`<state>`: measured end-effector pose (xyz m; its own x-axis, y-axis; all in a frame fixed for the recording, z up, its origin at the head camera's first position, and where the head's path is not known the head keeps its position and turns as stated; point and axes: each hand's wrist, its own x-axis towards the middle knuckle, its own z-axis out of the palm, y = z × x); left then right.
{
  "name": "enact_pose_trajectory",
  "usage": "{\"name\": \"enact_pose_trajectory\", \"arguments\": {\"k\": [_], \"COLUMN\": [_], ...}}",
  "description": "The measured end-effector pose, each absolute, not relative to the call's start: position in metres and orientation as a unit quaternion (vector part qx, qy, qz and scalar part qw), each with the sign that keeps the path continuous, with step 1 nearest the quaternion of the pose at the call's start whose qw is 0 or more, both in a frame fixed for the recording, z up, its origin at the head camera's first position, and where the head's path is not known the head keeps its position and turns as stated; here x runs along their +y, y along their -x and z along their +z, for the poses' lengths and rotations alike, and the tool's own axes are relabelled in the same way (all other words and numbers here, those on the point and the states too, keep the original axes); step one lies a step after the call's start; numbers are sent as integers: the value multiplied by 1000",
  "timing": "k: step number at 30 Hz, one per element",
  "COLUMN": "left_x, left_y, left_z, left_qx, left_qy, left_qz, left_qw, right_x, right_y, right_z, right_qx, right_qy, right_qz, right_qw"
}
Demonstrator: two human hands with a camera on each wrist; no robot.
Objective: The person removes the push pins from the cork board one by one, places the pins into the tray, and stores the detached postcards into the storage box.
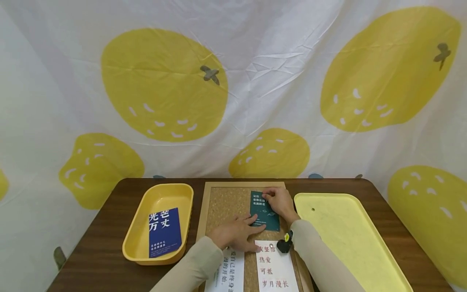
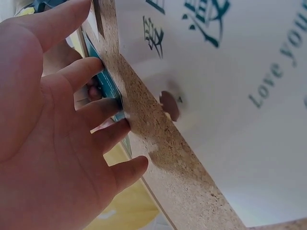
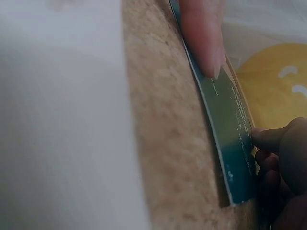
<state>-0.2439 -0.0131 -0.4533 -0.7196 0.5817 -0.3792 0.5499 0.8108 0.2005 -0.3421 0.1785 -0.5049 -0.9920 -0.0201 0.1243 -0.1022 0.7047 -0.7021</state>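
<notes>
"Card of green colour (image 1: 263,211): in head view, lying where exactly?"

"Flat on cork board (image 1: 228,202), in its right half, just beyond white card with red characters (image 1: 275,265). Long axis pointing roughly toward the far edge of board."

"Nearer to which hand?"

"To both equally. Under left hand (image 1: 235,233) at its near left part; at its far right corner, seemingly pinched by curled fingers of right hand (image 1: 281,202)."

"And in left wrist view?"

"Left fingers straight, spread apart, reaching to card, gripping nothing."

"In right wrist view?"

"Right thumb touching far edge of card, other fingers bent close by. Impossible to tell about any pin under them."
</notes>
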Motion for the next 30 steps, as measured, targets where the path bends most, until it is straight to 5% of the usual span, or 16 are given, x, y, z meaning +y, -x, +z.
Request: {"name": "enact_pose_trajectory", "arguments": {"k": [30], "left_x": [-12], "left_y": [244], "left_z": [-453], "left_qx": [927], "left_qy": [-303], "left_qz": [29], "left_qw": [218], "right_x": [174], "right_y": [342], "right_z": [-497], "right_qx": [-952], "right_qy": [-45], "right_qz": [300], "right_qw": [32]}}
